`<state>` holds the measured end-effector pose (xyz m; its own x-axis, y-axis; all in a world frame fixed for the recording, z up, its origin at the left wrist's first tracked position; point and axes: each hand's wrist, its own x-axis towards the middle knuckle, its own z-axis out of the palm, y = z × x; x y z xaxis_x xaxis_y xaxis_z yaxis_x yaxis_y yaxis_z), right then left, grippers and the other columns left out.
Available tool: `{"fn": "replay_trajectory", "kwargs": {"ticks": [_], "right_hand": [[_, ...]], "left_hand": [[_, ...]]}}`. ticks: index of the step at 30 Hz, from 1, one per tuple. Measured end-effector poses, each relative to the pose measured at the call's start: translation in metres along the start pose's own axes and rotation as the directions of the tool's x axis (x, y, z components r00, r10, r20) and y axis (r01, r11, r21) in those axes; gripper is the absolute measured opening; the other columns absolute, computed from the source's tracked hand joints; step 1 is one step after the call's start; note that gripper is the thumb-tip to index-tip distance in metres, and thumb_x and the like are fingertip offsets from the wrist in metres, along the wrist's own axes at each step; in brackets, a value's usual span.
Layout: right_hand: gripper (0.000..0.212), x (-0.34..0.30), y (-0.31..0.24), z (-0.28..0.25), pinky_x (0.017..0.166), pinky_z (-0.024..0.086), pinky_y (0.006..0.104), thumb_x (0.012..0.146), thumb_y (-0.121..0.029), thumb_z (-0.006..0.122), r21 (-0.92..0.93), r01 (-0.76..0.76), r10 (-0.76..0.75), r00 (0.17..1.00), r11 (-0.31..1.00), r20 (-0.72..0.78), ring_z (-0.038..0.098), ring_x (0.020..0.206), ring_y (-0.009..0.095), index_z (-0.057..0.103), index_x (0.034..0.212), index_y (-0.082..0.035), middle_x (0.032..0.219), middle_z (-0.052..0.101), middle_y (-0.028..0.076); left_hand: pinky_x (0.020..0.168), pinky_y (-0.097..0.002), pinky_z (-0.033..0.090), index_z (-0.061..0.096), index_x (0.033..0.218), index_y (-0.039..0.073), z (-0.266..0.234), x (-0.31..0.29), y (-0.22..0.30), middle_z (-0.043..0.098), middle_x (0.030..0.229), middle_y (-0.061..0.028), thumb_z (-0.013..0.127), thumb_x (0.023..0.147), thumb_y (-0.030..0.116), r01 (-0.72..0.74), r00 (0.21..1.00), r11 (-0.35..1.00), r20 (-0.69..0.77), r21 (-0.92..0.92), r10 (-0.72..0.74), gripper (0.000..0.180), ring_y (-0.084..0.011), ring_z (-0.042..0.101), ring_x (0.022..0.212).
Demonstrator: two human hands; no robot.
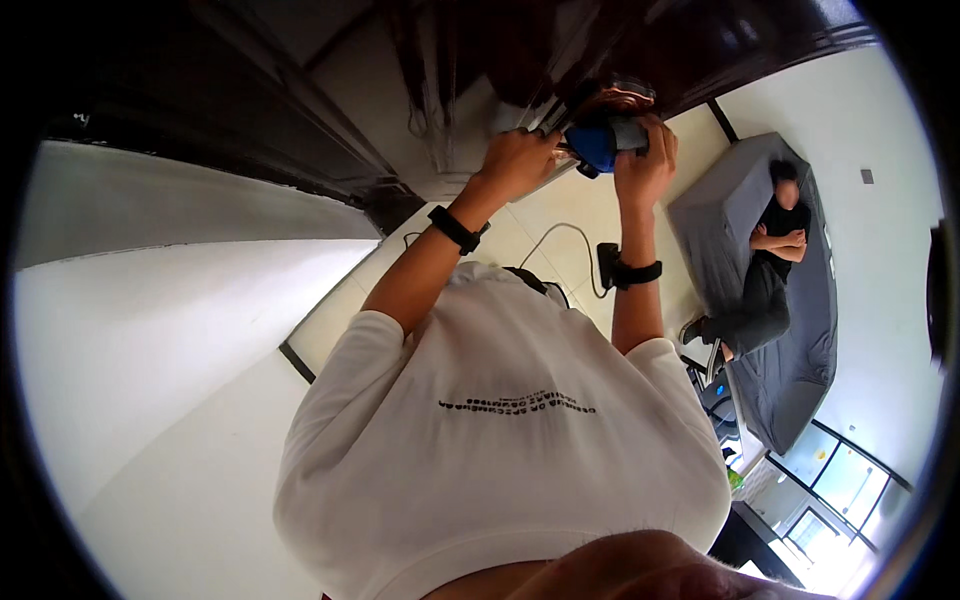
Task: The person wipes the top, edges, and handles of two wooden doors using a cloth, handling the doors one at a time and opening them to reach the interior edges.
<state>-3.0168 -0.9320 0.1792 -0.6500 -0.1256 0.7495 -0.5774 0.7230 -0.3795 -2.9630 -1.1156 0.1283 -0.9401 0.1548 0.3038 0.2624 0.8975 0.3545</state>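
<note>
A glossy dark brown door (pixel 470 60) fills the upper part of the head view. My right hand (pixel 645 175) is wrapped round a blue and grey handheld tool (pixel 592 147), held up close to the door's edge; its exact kind is not clear. My left hand (pixel 515 165) is closed just left of the tool, fingers at the door edge by a small shiny metal part. What those fingers pinch is too small and dark to name. Behind the tool sits a shiny coppery door handle (pixel 628 95), partly covered by it.
Black bands with small devices circle both wrists, and a grey cable (pixel 560 228) hangs between my arms. A person (pixel 780 240) with folded arms sits on a grey covered sofa (pixel 720 190) at the right. A white wall (pixel 180 330) stands at the left.
</note>
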Motion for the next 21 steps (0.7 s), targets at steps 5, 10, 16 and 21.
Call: {"fn": "replay_trajectory", "kwargs": {"ticks": [5,10,16,21], "right_hand": [[0.04,0.023,-0.037,-0.004,0.093,0.049,0.0379,0.063,0.008,0.056,0.111,0.026,-0.003,0.98,0.993,-0.2,0.062,0.104,0.034,0.068,0.099,-0.004,0.108,0.065,0.015],[0.04,0.014,-0.021,0.003,0.09,0.05,0.0364,0.064,0.008,0.057,0.055,0.073,-0.059,0.973,0.996,-0.224,0.064,0.1,0.033,0.066,0.101,-0.002,0.106,0.065,0.015],[0.042,-0.004,-0.012,0.008,0.088,0.051,0.0367,0.066,0.008,0.059,0.17,-0.082,0.115,0.974,0.982,-0.195,0.065,0.094,0.035,0.063,0.107,-0.002,0.101,0.067,0.016],[0.045,0.017,-0.029,0.008,0.096,0.047,0.0394,0.067,0.009,0.061,0.065,0.053,-0.039,0.978,0.996,-0.204,0.058,0.107,0.035,0.063,0.11,-0.003,0.111,0.06,0.015]], "left_hand": [[0.061,-0.0417,0.054,0.071,0.089,0.009,0.002,-0.003,-0.004,0.069,0.073,-0.0127,0.065,0.08,0.023,0.009,0.995,1.0,0.097,-0.015,-0.007,0.018,-0.0287,0.069,0.069],[0.062,-0.0425,0.054,0.068,0.076,0.004,0.005,-0.007,-0.007,0.068,0.073,-0.0145,0.067,0.079,0.026,-0.029,0.995,0.996,0.09,-0.082,0.037,0.023,-0.031,0.067,0.067],[0.065,-0.0423,0.054,0.067,0.077,0.002,-0.001,-0.002,-0.002,0.068,0.077,-0.016,0.069,0.079,0.029,-0.078,0.981,0.997,0.181,0.019,0.073,0.027,-0.0315,0.068,0.072],[0.066,-0.0418,0.055,0.069,0.081,0.006,0.0,-0.009,-0.009,0.068,0.073,-0.0144,0.068,0.082,0.034,-0.069,0.996,0.983,0.043,-0.169,0.078,0.029,-0.033,0.068,0.07]]}}
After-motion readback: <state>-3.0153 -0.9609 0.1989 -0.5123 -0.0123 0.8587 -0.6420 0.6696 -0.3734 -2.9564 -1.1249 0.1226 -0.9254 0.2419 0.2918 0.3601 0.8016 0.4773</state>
